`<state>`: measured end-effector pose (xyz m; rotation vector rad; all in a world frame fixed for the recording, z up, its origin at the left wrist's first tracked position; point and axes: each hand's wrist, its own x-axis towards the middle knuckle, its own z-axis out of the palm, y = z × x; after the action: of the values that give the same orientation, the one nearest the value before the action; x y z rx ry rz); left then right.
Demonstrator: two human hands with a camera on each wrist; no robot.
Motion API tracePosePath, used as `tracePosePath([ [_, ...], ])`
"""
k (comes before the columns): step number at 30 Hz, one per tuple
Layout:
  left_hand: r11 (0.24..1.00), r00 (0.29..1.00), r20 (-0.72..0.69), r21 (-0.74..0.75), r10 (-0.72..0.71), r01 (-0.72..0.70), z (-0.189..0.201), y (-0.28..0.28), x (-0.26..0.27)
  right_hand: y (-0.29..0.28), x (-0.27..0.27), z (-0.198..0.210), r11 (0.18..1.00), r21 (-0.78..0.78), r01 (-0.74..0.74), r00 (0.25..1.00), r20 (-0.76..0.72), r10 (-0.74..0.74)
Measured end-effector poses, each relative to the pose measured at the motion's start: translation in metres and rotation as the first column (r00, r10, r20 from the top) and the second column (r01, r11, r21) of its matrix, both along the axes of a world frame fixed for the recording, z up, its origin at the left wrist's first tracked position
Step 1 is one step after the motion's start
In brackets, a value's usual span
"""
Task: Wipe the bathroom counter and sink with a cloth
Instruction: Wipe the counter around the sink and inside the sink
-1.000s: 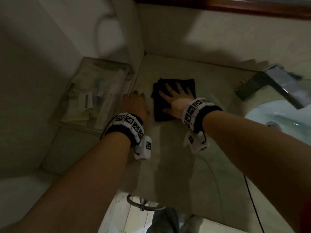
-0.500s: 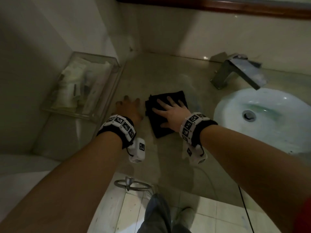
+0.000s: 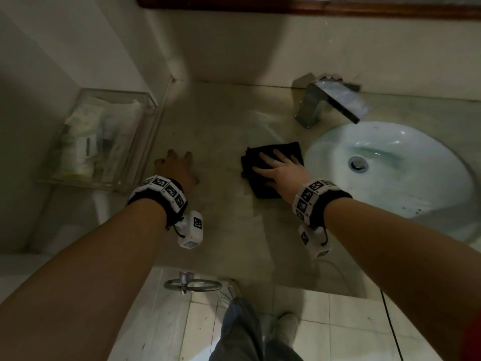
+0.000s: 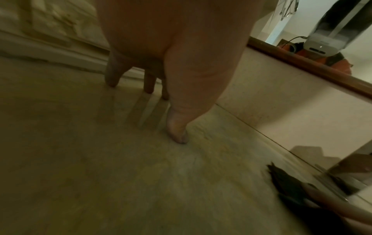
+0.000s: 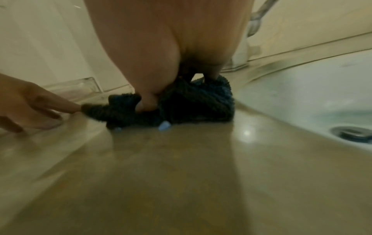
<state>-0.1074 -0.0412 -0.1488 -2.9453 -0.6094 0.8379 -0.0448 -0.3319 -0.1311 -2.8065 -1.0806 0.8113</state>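
Observation:
A folded dark cloth (image 3: 263, 188) lies on the beige stone counter (image 3: 223, 225), just left of the round white sink (image 3: 406, 194). My right hand (image 3: 278, 170) lies flat on the cloth with fingers spread, pressing it down; in the right wrist view the cloth (image 5: 201, 101) bunches under the palm. My left hand (image 3: 177, 168) rests on bare counter to the left, fingers straight and tips touching the surface, holding nothing. The left wrist view shows its fingertips (image 4: 177, 135) on the stone and the cloth (image 4: 298, 187) off to the right.
A clear plastic tray (image 3: 125, 142) of packets stands on the counter's left end by the wall. A square metal faucet (image 3: 328, 100) rises behind the sink, whose drain (image 3: 358, 164) sits mid-bowl. A towel ring (image 3: 192, 284) hangs below the counter's front edge. A wood-framed mirror (image 3: 312, 6) runs along the back.
My right hand has slid the cloth to the right, from beside the left hand to next to the sink. The left hand stays on the counter. The view has shifted rightward.

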Motion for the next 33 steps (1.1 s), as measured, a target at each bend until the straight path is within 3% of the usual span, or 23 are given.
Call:
tracePosePath([
  [6, 0.999, 0.997, -0.066, 0.027, 0.042, -0.040, 0.000, -0.009, 0.008, -0.043, 0.001, -0.016, 0.988, 0.055, 0.148, 0.987, 0.058, -0.151],
  [13, 0.999, 0.998, -0.057, 0.014, -0.031, 0.032, 0.001, -0.022, 0.007, -0.085, -0.007, -0.022, 0.935, 0.128, 0.332, 0.935, 0.085, -0.344],
  [17, 0.998, 0.999, -0.022, 0.038, -0.038, 0.039, 0.004, -0.024, 0.006, -0.100, -0.005, -0.009, 0.736, 0.288, 0.613, 0.781, -0.079, -0.620],
  [19, 0.998, 0.999, -0.012, 0.052, -0.047, 0.047, 0.005, -0.025, 0.005, -0.096, 0.001, 0.003, 0.650, 0.332, 0.684, 0.715, -0.127, -0.688],
  [21, 0.998, 0.998, -0.026, 0.042, -0.050, 0.051, 0.004, -0.023, 0.005, -0.080, 0.007, 0.018, 0.626, 0.369, 0.687, 0.706, -0.135, -0.695],
  [24, 0.999, 0.999, -0.023, 0.014, -0.043, 0.043, 0.004, -0.020, 0.004, -0.044, 0.005, 0.040, 0.630, 0.457, 0.627, 0.751, -0.142, -0.645],
  [29, 0.999, 1.000, -0.009, -0.035, -0.027, 0.026, 0.004, -0.015, -0.001, 0.004, -0.012, 0.044, 0.764, 0.440, 0.472, 0.879, -0.175, -0.443],
  [33, 0.997, 1.000, 0.018, -0.077, -0.007, 0.009, 0.005, -0.014, -0.002, 0.020, -0.003, 0.043, 0.686, 0.408, 0.603, 0.794, -0.218, -0.568],
])
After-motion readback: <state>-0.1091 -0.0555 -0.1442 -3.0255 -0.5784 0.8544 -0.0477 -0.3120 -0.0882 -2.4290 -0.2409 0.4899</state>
